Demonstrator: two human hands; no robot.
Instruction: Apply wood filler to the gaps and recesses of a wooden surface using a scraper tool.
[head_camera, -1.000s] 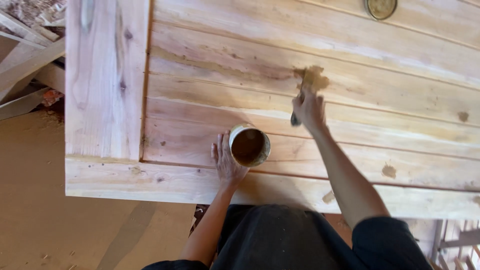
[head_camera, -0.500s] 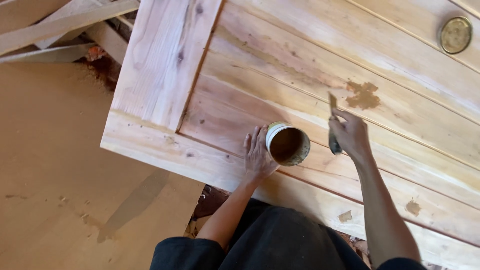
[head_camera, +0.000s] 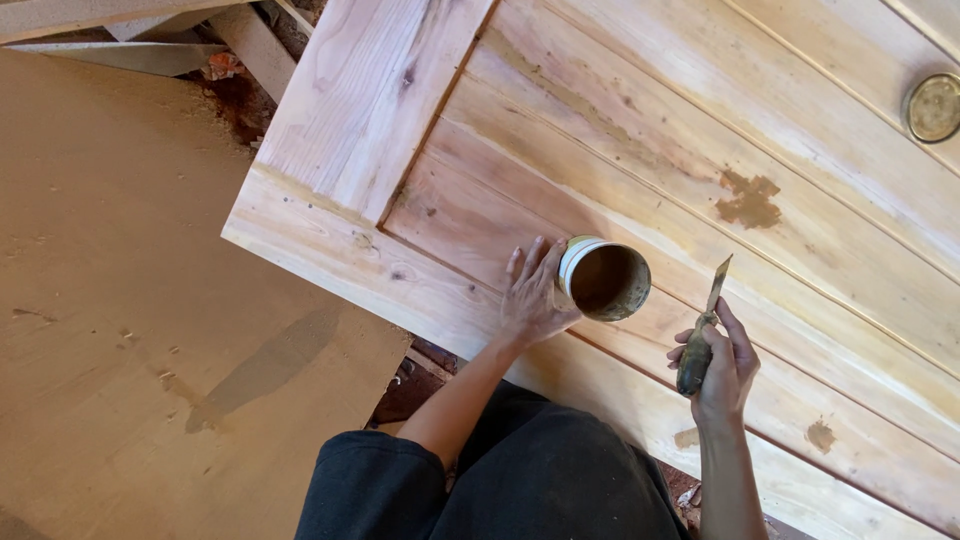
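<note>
Brown filler sat in an open tin (head_camera: 606, 280) on the planked wooden panel (head_camera: 640, 130). Left hand (head_camera: 532, 296) lay flat, fingers spread, touching the tin's side. Right hand (head_camera: 722, 368) was clamped on a putty knife (head_camera: 702, 335).

Your left hand (head_camera: 530, 300) rests on the wooden door panel (head_camera: 640, 130), touching the left side of the open tin (head_camera: 604, 279) standing on it. To the tin's right, your right hand (head_camera: 718, 365) holds the putty knife (head_camera: 702, 335). A round lid (head_camera: 934, 107) lies well apart, far right.

Door panel (head_camera: 620, 130) – bare matt wood, grainy; can (head_camera: 604, 279) – brown paste; lid (head_camera: 933, 107) – dull metal.
</note>
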